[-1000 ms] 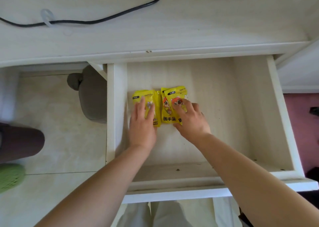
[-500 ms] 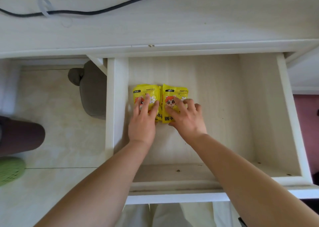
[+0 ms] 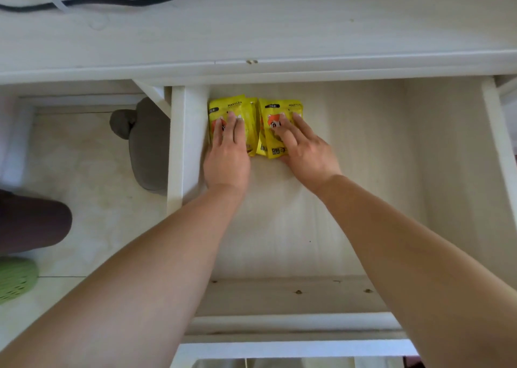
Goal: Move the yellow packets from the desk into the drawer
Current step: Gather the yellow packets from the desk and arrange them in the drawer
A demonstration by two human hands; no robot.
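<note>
As we look down, a white wooden tabletop (image 3: 279,31) fills the top of the frame. A black cable (image 3: 140,2) runs across it in the upper left. Under its edge a drawer (image 3: 363,171) stands pulled out toward us, with pale wood inside. Pale floor tiles (image 3: 84,185) show on the left of the frame.

The yellow packets (image 3: 237,110) lie flat in the upper left corner of the drawer. They sit side by side, just beside its left wall (image 3: 181,143) and near the tabletop edge. Our left grip (image 3: 226,155) is open, with straight fingers pressing flat on the left packets. Our right grip (image 3: 305,152) is open too, with spread fingers lying on the right packets.

On the floor, left of the drawer, sits a grey lump (image 3: 151,149). At the left edge of the frame we see a dark brown shape (image 3: 30,222) and a green thing (image 3: 14,278).

Bare wood spreads wide to the right of the packets and down toward the front rail (image 3: 293,320).
</note>
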